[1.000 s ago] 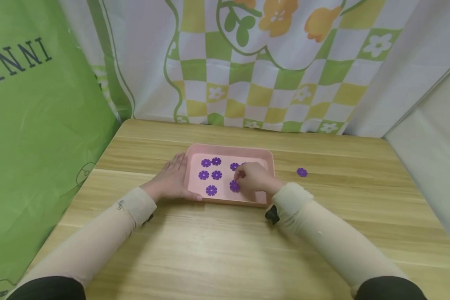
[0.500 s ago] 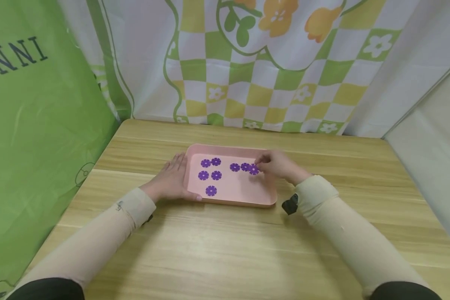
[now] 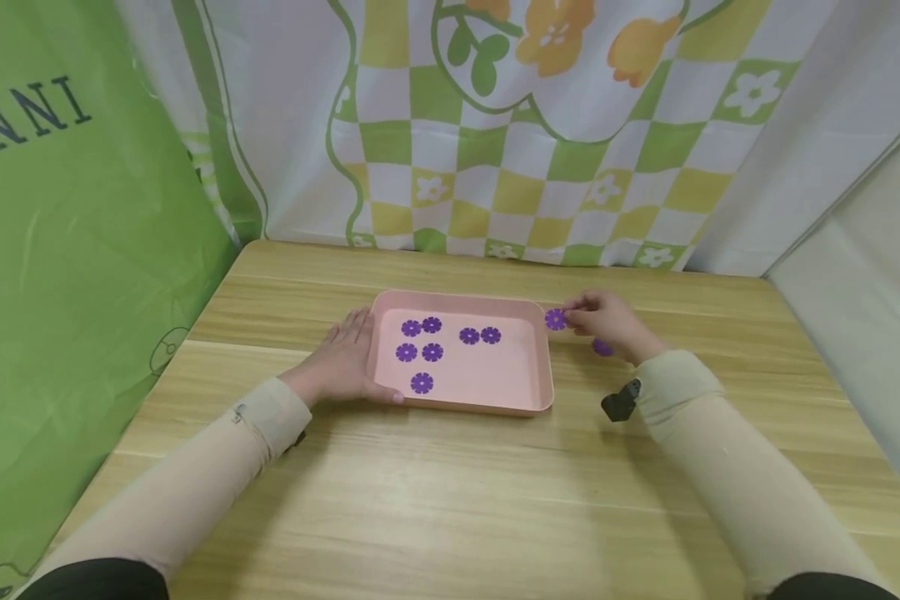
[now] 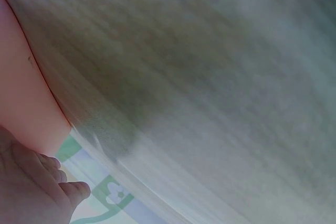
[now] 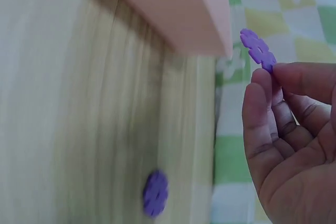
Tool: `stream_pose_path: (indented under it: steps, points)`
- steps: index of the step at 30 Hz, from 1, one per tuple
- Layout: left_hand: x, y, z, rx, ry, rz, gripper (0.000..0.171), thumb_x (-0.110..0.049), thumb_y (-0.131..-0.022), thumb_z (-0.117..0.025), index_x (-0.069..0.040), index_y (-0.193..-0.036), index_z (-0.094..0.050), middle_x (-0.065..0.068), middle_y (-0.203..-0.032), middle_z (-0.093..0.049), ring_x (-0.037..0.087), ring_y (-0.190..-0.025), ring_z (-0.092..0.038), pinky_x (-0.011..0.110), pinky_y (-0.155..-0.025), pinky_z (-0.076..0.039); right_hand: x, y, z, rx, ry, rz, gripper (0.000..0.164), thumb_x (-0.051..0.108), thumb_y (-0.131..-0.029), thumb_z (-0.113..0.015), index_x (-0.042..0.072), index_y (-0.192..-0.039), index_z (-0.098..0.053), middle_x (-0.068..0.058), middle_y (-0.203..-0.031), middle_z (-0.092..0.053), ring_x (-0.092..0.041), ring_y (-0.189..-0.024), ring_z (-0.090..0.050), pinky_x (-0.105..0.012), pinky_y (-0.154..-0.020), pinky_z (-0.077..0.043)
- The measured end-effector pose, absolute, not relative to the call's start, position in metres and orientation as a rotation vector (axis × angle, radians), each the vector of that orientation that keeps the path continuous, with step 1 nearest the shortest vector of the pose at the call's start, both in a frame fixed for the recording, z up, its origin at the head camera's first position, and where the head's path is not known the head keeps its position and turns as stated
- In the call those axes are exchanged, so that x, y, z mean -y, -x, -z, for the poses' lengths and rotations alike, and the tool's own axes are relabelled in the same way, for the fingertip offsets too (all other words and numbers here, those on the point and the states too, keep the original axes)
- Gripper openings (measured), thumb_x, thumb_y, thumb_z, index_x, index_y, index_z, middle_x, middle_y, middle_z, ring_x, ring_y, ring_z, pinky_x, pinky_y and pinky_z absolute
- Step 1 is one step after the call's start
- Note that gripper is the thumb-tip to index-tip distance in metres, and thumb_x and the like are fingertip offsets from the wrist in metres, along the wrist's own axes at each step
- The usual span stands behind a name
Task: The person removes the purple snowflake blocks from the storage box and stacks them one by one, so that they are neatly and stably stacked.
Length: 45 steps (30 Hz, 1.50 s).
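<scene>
Between thumb and fingertips, my right hand [image 3: 611, 323] pinches a purple notched disc [image 3: 555, 319], held just beyond the right rim of a shallow pink tray [image 3: 510, 379]. The right wrist view shows this snowflake disc [image 5: 257, 50] tilted, gripped at its edge. Below that hand, a second purple disc [image 3: 603, 347] lies on the table, partly covered by the hand in the head view. My left hand [image 3: 337, 358] rests with straight fingers against the tray's left side, its thumb along the near edge. Several purple discs [image 3: 432, 352] lie flat inside the tray, mostly in its left half.
A wooden table [image 3: 420, 492] carries the tray. Behind its far edge hangs a checked, flowered curtain [image 3: 525, 167]; green cloth [image 3: 82, 292] hangs at the left, and a pale sheet [image 3: 862, 250] borders the right side.
My right hand took a disc from the tray's right half, then carried it right, out over the rim. My left hand has stayed against the tray.
</scene>
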State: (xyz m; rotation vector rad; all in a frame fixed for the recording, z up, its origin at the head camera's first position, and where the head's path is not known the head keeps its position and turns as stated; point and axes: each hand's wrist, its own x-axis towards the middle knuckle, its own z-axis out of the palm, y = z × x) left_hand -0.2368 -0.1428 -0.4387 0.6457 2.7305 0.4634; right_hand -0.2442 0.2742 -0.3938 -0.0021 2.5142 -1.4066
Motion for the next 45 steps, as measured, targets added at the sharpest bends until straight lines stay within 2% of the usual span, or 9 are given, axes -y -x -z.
stream_pose_path:
  steps: [6, 12, 19, 23, 29, 37, 45]
  points:
    - [0.144, 0.234, 0.440, -2.726, -0.637, -0.447, 0.158, -0.084, -0.064, -0.076, 0.010, -0.160, 0.007, 0.028, -0.168, 0.008, 0.042, -0.155, 0.008, 0.056, -0.124, 0.000, -0.300, 0.242, 0.403, -2.578, -0.033, 1.341, 0.028, 0.006, -0.106, -0.055, -0.015, -0.125, -0.056, -0.014, -0.107, -0.067, -0.012, -0.089, -0.064, -0.031, -0.087, -0.060]
    - [0.145, 0.232, 0.442, -2.725, -0.625, -0.431, 0.157, -0.083, -0.065, -0.076, 0.009, -0.160, 0.007, 0.027, -0.168, 0.008, 0.041, -0.156, 0.008, 0.055, -0.124, 0.001, -0.320, 0.240, 0.414, -2.515, -0.071, 1.434, 0.029, -0.002, -0.105, -0.053, -0.022, -0.125, -0.052, -0.012, -0.103, -0.066, 0.000, -0.080, -0.062, -0.020, -0.079, -0.059]
    - [0.146, 0.232, 0.442, -2.732, -0.629, -0.436, 0.157, -0.084, -0.065, -0.075, 0.009, -0.160, 0.008, 0.027, -0.168, 0.008, 0.041, -0.156, 0.008, 0.055, -0.124, 0.001, -0.336, 0.240, 0.419, -2.409, -0.099, 1.544, 0.034, -0.005, -0.105, -0.049, -0.026, -0.131, -0.044, -0.012, -0.105, -0.066, 0.001, -0.081, -0.064, -0.020, -0.083, -0.058]
    - [0.147, 0.233, 0.442, -2.738, -0.624, -0.442, 0.157, -0.084, -0.065, -0.076, 0.009, -0.160, 0.008, 0.027, -0.168, 0.008, 0.040, -0.156, 0.009, 0.055, -0.124, 0.000, -0.343, 0.239, 0.420, -2.361, -0.118, 1.589, 0.035, -0.006, -0.105, -0.049, -0.028, -0.131, -0.041, -0.007, -0.101, -0.066, 0.001, -0.080, -0.065, -0.020, -0.083, -0.059]
    - [0.146, 0.234, 0.440, -2.732, -0.626, -0.460, 0.156, -0.082, -0.066, -0.077, 0.009, -0.160, 0.008, 0.028, -0.168, 0.008, 0.041, -0.155, 0.010, 0.055, -0.124, 0.001, -0.354, 0.236, 0.426, -2.347, -0.137, 1.571, 0.031, -0.004, -0.105, -0.050, -0.024, -0.128, -0.045, 0.001, -0.094, -0.064, -0.002, -0.080, -0.063, -0.019, -0.078, -0.058]
    - [0.143, 0.237, 0.440, -2.735, -0.644, -0.461, 0.155, -0.083, -0.066, -0.075, 0.010, -0.160, 0.005, 0.028, -0.168, 0.006, 0.042, -0.155, 0.007, 0.057, -0.124, -0.001, -0.360, 0.233, 0.433, -2.246, -0.186, 1.650, 0.022, -0.006, -0.105, -0.047, -0.020, -0.122, -0.051, 0.002, -0.089, -0.064, -0.003, -0.078, -0.063, -0.018, -0.077, -0.058]
    - [0.143, 0.238, 0.441, -2.728, -0.628, -0.462, 0.156, -0.085, -0.065, -0.075, 0.009, -0.160, 0.006, 0.028, -0.168, 0.007, 0.041, -0.155, 0.009, 0.057, -0.124, 0.001, -0.362, 0.235, 0.435, -2.220, -0.189, 1.644, 0.024, -0.005, -0.106, -0.047, -0.020, -0.123, -0.050, 0.003, -0.091, -0.063, -0.002, -0.079, -0.062, -0.018, -0.076, -0.058]
